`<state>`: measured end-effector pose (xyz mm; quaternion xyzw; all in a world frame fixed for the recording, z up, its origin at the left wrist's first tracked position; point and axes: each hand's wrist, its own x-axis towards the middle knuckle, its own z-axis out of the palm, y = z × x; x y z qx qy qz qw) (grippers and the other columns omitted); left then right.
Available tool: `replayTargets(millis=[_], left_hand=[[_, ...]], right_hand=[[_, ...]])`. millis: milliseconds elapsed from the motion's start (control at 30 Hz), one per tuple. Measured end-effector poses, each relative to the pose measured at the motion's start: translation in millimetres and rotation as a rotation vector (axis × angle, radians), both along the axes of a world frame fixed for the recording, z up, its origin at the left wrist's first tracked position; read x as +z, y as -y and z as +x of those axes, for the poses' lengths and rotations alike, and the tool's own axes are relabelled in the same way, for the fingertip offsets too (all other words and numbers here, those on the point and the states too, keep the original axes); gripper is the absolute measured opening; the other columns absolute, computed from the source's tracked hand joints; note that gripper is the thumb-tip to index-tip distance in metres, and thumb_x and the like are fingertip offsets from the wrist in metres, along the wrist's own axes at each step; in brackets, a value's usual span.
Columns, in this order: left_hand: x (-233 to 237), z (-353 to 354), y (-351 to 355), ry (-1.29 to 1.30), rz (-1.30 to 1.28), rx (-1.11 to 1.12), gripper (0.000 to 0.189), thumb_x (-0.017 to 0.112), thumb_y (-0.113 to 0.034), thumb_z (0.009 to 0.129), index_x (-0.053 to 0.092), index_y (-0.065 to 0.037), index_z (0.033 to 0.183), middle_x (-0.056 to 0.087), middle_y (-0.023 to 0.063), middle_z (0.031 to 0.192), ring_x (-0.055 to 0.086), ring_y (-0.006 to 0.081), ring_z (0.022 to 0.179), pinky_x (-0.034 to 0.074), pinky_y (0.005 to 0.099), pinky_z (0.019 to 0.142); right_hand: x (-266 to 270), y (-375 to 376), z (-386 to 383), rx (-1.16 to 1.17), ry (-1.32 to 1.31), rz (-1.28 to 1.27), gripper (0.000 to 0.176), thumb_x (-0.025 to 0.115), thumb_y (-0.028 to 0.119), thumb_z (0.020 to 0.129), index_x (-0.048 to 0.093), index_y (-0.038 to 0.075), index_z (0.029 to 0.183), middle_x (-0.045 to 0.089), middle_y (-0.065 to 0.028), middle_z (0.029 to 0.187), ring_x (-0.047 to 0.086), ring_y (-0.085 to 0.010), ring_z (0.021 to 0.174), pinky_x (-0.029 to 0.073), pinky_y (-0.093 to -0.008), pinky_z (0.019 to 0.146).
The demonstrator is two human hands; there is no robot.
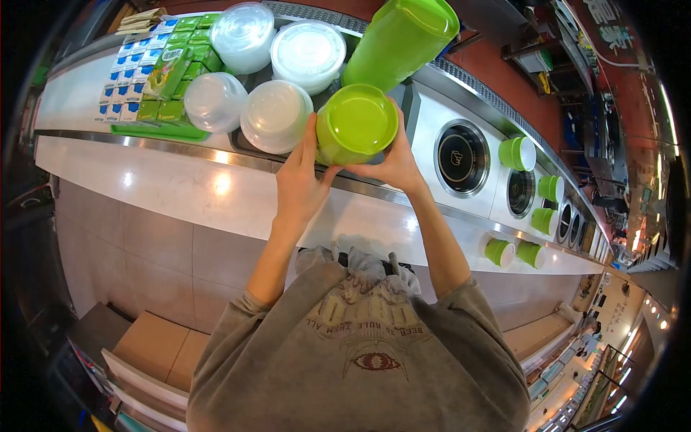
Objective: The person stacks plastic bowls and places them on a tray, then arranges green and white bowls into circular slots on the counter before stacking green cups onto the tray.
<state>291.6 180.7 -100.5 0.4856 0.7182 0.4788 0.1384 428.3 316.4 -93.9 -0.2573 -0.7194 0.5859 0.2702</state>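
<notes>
Both my hands are wrapped around the sides of a short stack of green bowls (pixel 356 122) at the counter's near edge. My left hand (pixel 306 176) presses its left side with the fingers reaching up along it, and my right hand (pixel 394 162) grips its right side, the fingertips partly hidden behind it. Just behind rises a tall stack of green bowls (pixel 403 43), leaning to the right in this view. Left of my hands stand several stacks of clear plastic bowls, the nearest stack (pixel 277 115) close to my left fingers and a white-looking stack (pixel 308 54) behind it.
Blue-and-white cartons (pixel 129 83) and green cartons (pixel 173 72) sit on a green tray (pixel 162 132) at the left. Round black cooktops (pixel 461 157) are set into the white counter (pixel 425 119) at the right. Beyond them stand small green bowl stacks (pixel 512 154).
</notes>
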Motion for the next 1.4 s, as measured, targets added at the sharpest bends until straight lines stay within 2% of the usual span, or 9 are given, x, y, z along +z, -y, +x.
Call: replayTargets(millis=[400,600,733,867,1033,1200,1267,1300,1400], left_hand=[[-12.8,25.5,10.2,-0.043,-0.126,0.090,0.089,0.078,-0.020,0.080,0.026,-0.002,0.151,0.064,0.0234,0.116,0.066,0.0341,0.098,0.055,0.0360,0.078],[-14.3,55.0,21.8,0.149,0.118,0.230,0.066,0.060,-0.002,0.091,0.030,-0.004,0.150,0.062,0.0191,0.125,0.063,0.0272,0.112,0.054,0.0358,0.088],[-25.3,71.7,55.5,0.020,0.085,0.246,0.041,0.055,0.004,0.091,0.053,-0.001,0.132,0.066,0.0153,0.111,0.065,0.0223,0.097,0.053,0.0332,0.084],[-30.6,107.1,62.5,-0.008,-0.003,0.111,0.024,0.054,0.006,0.090,0.067,0.001,0.110,0.066,0.0095,0.095,0.062,0.0167,0.080,0.053,0.0288,0.075],[-33.5,180.7,35.9,0.089,-0.114,-0.101,0.024,0.055,0.007,0.088,0.068,0.000,0.107,0.066,0.0089,0.095,0.064,0.0155,0.080,0.053,0.0256,0.069],[-27.0,302.0,-32.9,0.121,-0.281,-0.327,0.024,0.055,0.006,0.087,0.069,-0.002,0.106,0.067,0.0087,0.093,0.066,0.0158,0.082,0.054,0.0262,0.069],[-28.9,361.6,-63.3,0.125,-0.383,-0.630,0.025,0.056,0.002,0.088,0.069,-0.004,0.108,0.068,0.0090,0.093,0.066,0.0167,0.082,0.054,0.0278,0.069],[-34.8,391.4,-77.2,0.124,-0.386,-0.658,0.025,0.056,0.002,0.088,0.069,-0.004,0.108,0.068,0.0090,0.093,0.066,0.0167,0.082,0.054,0.0278,0.069],[-43.7,459.8,-90.8,0.045,-0.615,-1.054,0.027,0.061,-0.008,0.087,0.066,-0.007,0.113,0.068,0.0119,0.100,0.067,0.0235,0.087,0.054,0.0343,0.077]], right_hand=[[9.1,8.1,6.9,-0.044,0.109,0.175,0.118,0.089,0.034,0.061,0.017,0.007,0.152,0.040,-0.0235,0.146,0.044,-0.0382,0.133,0.036,-0.0409,0.111],[-1.1,30.9,36.5,-0.107,0.032,0.309,0.117,0.085,0.034,0.071,0.007,0.007,0.154,0.032,-0.0247,0.151,0.040,-0.0401,0.135,0.034,-0.0427,0.112],[-17.1,62.9,131.5,-0.364,0.109,0.223,0.066,0.071,0.012,0.086,0.040,0.007,0.145,0.051,-0.0180,0.140,0.059,-0.0296,0.120,0.050,-0.0376,0.097],[-76.7,91.8,257.2,-0.754,0.176,-0.088,0.021,0.062,0.007,0.092,0.067,-0.001,0.111,0.070,-0.0102,0.102,0.070,-0.0165,0.086,0.057,-0.0280,0.075],[-111.9,112.1,403.0,-1.067,0.078,-0.671,0.024,0.057,0.016,0.096,0.066,-0.003,0.108,0.068,-0.0135,0.091,0.068,-0.0180,0.074,0.056,-0.0271,0.069],[-129.9,112.5,516.3,-1.381,-0.148,-0.824,0.032,0.056,0.023,0.097,0.059,-0.002,0.119,0.067,-0.0149,0.091,0.068,-0.0216,0.073,0.057,-0.0308,0.065],[-126.8,106.5,550.2,-1.547,-0.251,-0.902,0.053,0.061,0.035,0.095,0.046,0.000,0.133,0.066,-0.0177,0.095,0.069,-0.0246,0.076,0.057,-0.0334,0.064],[-122.4,105.1,567.2,-1.479,-0.364,-0.952,0.077,0.065,0.043,0.092,0.025,0.003,0.144,0.064,-0.0225,0.100,0.070,-0.0310,0.079,0.059,-0.0385,0.061],[-106.2,85.7,582.2,-1.536,-0.422,-1.085,0.088,0.065,0.046,0.090,0.011,0.006,0.146,0.059,-0.0278,0.110,0.069,-0.0354,0.083,0.060,-0.0401,0.064]])
